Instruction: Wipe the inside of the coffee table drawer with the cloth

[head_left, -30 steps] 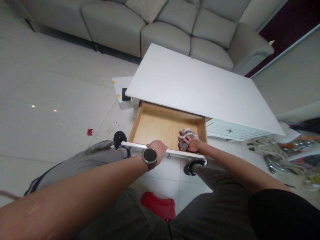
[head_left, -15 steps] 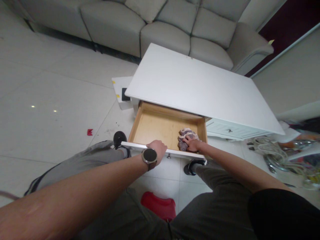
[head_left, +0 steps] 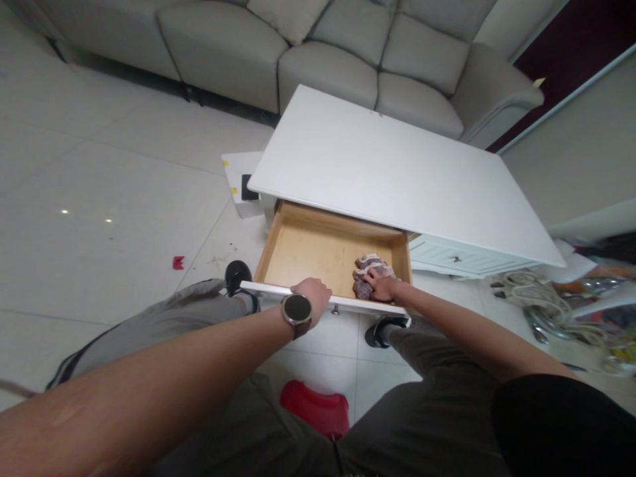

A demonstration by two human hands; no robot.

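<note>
A drawer [head_left: 303, 255] with a pale wooden inside is pulled out of the white coffee table [head_left: 392, 165]. My left hand [head_left: 313, 291], with a watch at the wrist, is wrapped over the top edge of the drawer's white front, left of the small knob [head_left: 335, 309]. Inside the drawer, at its right front corner, lies a crumpled grey-purple cloth [head_left: 365, 265] with whitish stripes. My right hand [head_left: 383, 287] presses on this cloth with its fingers bent over it; the fingertips are partly lost in the folds.
Behind the table stands a grey sofa [head_left: 338, 69]. A white box [head_left: 243, 165] sits by the table's left end, and a red scrap [head_left: 178, 263] lies on the tiles. Coiled cords [head_left: 527, 291] and clutter lie at right. A red plastic stool [head_left: 315, 407] is beneath me.
</note>
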